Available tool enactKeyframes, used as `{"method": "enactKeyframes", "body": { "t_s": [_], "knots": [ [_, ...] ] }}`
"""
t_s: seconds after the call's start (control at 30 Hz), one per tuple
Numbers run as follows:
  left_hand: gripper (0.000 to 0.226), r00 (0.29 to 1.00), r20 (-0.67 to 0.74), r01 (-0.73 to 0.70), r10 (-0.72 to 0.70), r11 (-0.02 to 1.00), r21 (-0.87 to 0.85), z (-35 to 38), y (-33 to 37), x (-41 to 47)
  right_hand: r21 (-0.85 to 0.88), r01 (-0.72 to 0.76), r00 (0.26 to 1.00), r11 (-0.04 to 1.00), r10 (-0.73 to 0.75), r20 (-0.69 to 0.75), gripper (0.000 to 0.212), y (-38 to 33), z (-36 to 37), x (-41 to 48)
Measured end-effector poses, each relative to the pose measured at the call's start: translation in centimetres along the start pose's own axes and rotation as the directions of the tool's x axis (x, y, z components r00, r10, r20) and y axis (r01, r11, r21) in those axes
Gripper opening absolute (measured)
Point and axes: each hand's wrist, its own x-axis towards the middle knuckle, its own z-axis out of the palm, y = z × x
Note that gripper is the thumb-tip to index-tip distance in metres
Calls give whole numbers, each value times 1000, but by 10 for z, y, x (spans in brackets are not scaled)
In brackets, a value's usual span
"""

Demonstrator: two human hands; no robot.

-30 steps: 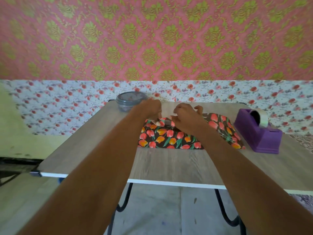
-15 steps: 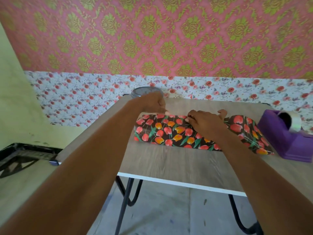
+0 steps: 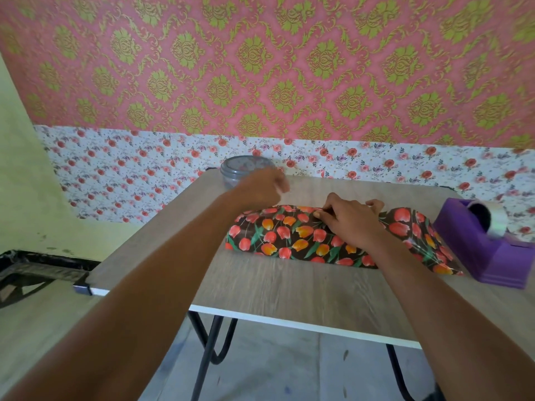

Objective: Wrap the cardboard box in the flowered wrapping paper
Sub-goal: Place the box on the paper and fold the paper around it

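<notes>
A moment ago the left hand (image 3: 262, 188) had its fingertips on the far top edge of the flowered wrapping paper (image 3: 289, 238). Now it has come off the paper and hangs a little behind it, close to the clear jar (image 3: 240, 169). Before that, a white flap of paper stood up between the two hands, and now it lies folded down. The right hand (image 3: 351, 219) has stayed on top of the parcel. Its fingertips (image 3: 321, 214) press down on the paper, the fingers are bent, and the thumb sticks out on the far side, so it pushes and does not pinch. The left hand is blurry with its fingers a bit curled, and I cannot tell if it holds anything. Both arms reach far forward over the table (image 3: 289, 287). The box is hidden inside the paper, right under the pressing hand. The long parcel runs from left to right across the table. Most of it sticks out to the left of the pressing hand. Its other end goes past the wrist and spreads flat, just beside the purple tape holder (image 3: 486, 256).
</notes>
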Motion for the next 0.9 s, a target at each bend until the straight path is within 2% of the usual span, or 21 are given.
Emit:
{"method": "enactKeyframes", "body": {
  "t_s": [0.07,0.13,0.2,0.33,0.4,0.5,0.53,0.6,0.73,0.9],
  "knots": [
    [24,998,45,-41,44,998,-49,10,17,5,32,-1,1000,1000,1,7,22,-1,-2,-2],
    [26,994,105,-27,25,1000,12,23,25,9,77,-6,1000,997,6,-5,5,1,-4,-3],
    [22,998,56,-9,6,998,69,34,27,9,169,-33,999,985,30,19,12,2,-9,-4],
    [14,999,7,44,-44,999,4,38,27,7,290,-72,996,954,53,73,12,-1,-15,-6],
    [15,999,19,48,-48,999,7,37,30,6,249,-109,993,962,95,66,5,3,-21,-5],
    [13,999,-4,52,-52,998,34,38,33,5,106,-173,979,979,158,130,32,25,-36,-6],
    [15,998,-12,58,-57,997,48,39,33,5,98,-181,974,979,165,153,32,35,-42,-8],
    [17,997,-19,70,-69,994,87,42,35,7,94,-177,972,980,159,171,21,56,-51,-12],
    [10,995,-48,99,-93,984,150,43,37,12,202,-147,978,968,112,177,18,77,-59,-16],
    [11,996,-19,93,-91,987,132,42,37,14,264,-165,981,950,131,142,27,76,-60,-17]
  ]
}}
